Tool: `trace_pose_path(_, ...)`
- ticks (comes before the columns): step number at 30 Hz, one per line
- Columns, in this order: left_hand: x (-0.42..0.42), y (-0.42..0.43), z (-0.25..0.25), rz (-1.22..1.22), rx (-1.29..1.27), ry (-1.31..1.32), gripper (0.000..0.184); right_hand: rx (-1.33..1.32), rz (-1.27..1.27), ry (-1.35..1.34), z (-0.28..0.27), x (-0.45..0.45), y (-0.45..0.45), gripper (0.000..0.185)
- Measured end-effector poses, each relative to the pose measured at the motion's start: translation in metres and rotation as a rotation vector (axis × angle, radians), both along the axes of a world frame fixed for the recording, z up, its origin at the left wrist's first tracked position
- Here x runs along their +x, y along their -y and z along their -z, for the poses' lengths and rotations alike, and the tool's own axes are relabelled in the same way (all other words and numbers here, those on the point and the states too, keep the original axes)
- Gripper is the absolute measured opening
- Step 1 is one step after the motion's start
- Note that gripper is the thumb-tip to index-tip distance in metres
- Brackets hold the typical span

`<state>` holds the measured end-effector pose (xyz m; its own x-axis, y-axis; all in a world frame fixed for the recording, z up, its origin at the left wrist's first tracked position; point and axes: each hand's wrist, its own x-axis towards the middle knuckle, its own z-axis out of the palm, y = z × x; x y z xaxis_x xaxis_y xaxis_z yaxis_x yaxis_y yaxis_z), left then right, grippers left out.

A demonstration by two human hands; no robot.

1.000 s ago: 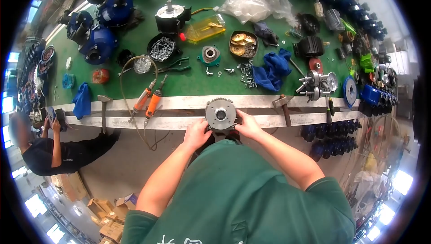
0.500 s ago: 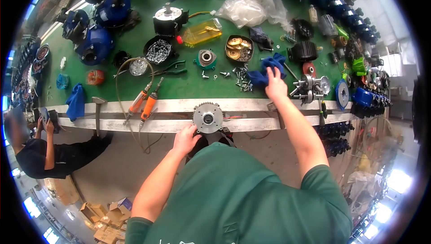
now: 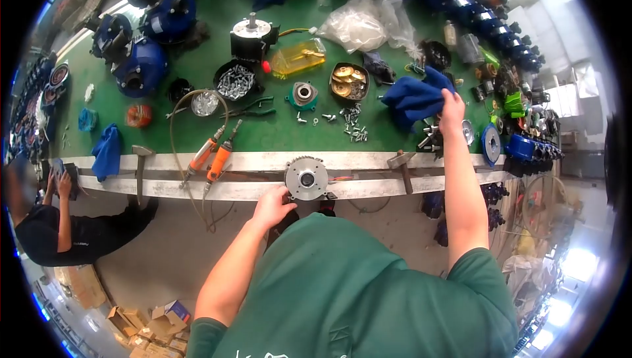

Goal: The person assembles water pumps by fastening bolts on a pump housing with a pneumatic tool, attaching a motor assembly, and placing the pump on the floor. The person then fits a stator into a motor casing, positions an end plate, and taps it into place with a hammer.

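Note:
A round silver motor [image 3: 307, 179] with a finned housing and a dark centre bore sits at the front edge of the bench. My left hand [image 3: 274, 206] grips its lower left rim, with the fingertips partly hidden. Off to the right, my right hand [image 3: 451, 113] is closed on a blue cloth [image 3: 413, 100], which hangs bunched above the green bench top. Behind the cloth and my right wrist, a metal part with studs [image 3: 430, 139] is partly covered.
Two orange power screwdrivers [image 3: 219, 163] and a hammer [image 3: 399, 160] lie along the white front rails [image 3: 368, 190]. Loose bolts [image 3: 355, 124], a bowl of screws [image 3: 235, 80] and an oil bottle [image 3: 299, 58] stand farther back. At left, another person [image 3: 66, 229] holds a device.
My right hand has picked the blue cloth up from the bench and carried it to the right, where it spreads out more. My left hand stays at the motor.

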<state>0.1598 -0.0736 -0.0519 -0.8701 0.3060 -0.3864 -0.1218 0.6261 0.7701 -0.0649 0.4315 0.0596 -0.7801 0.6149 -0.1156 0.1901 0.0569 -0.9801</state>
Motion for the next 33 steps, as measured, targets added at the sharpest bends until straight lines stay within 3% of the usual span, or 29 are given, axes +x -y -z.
trace_pose_path(2,-0.016,0.009,-0.019,0.064,0.015,0.068,0.025,-0.516,0.080,-0.155,-0.016,-0.001,-0.022,0.028)
trace_pose_path(3,-0.023,0.013,-0.020,0.037,-0.005,0.067,0.024,-0.530,0.106,-0.054,-0.048,0.008,-0.009,0.032)
trace_pose_path(6,-0.053,0.007,-0.034,-0.139,0.010,-0.022,0.017,-0.651,0.130,-0.110,-0.096,0.026,0.025,0.036)
trace_pose_path(8,-0.083,-0.021,-0.046,-0.276,0.176,-0.091,0.015,-0.831,0.082,-0.253,-0.096,0.035,0.039,0.035)
trace_pose_path(14,-0.150,-0.162,-0.099,-0.664,1.097,0.467,0.048,-1.108,-0.207,-0.036,-0.079,0.089,0.153,0.027)
trace_pose_path(15,-0.155,-0.176,-0.103,-0.604,1.213,0.547,0.050,-1.093,-0.172,0.009,-0.073,0.096,0.169,0.030)
trace_pose_path(16,-0.159,-0.187,-0.108,-0.544,1.328,0.621,0.052,-0.826,-0.136,-0.038,-0.064,0.102,0.183,0.040)
trace_pose_path(18,-0.160,-0.206,-0.107,-0.349,1.562,0.725,0.052,-0.539,-0.025,-0.010,-0.073,0.113,0.203,0.050)
trace_pose_path(19,-0.153,-0.225,-0.108,-0.415,1.604,0.808,0.049,-0.477,-0.071,-0.079,-0.067,0.119,0.203,0.052)
trace_pose_path(20,-0.160,-0.238,-0.085,-0.427,1.473,0.681,0.048,-0.544,-0.089,-0.147,-0.053,0.122,0.196,0.051)
trace_pose_path(21,-0.143,-0.268,-0.088,-0.468,1.497,0.644,0.049,-0.485,-0.099,-0.158,-0.024,0.123,0.186,0.054)
trace_pose_path(22,-0.122,-0.266,-0.090,-0.580,1.476,0.536,0.049,-0.818,-0.193,-0.091,-0.008,0.127,0.175,0.054)
trace_pose_path(23,-0.106,-0.267,-0.118,-0.511,1.271,0.412,0.049,-0.878,-0.254,-0.014,0.006,0.126,0.158,0.050)
trace_pose_path(24,-0.102,-0.294,-0.080,-0.431,1.300,0.182,0.049,-0.881,-0.301,-0.051,0.034,0.117,0.136,0.042)
trace_pose_path(26,-0.092,-0.309,-0.061,-0.168,0.653,-0.402,0.045,-0.796,-0.343,-0.040,0.034,0.108,0.115,0.041)
trace_pose_path(28,-0.084,-0.303,-0.123,-0.353,0.711,-0.108,0.047,-0.783,-0.399,-0.066,0.039,0.101,0.112,0.041)
trace_pose_path(33,-0.108,-0.290,-0.113,-0.626,0.577,-0.171,0.027,-0.783,-0.524,-0.122,0.051,0.092,0.115,0.044)
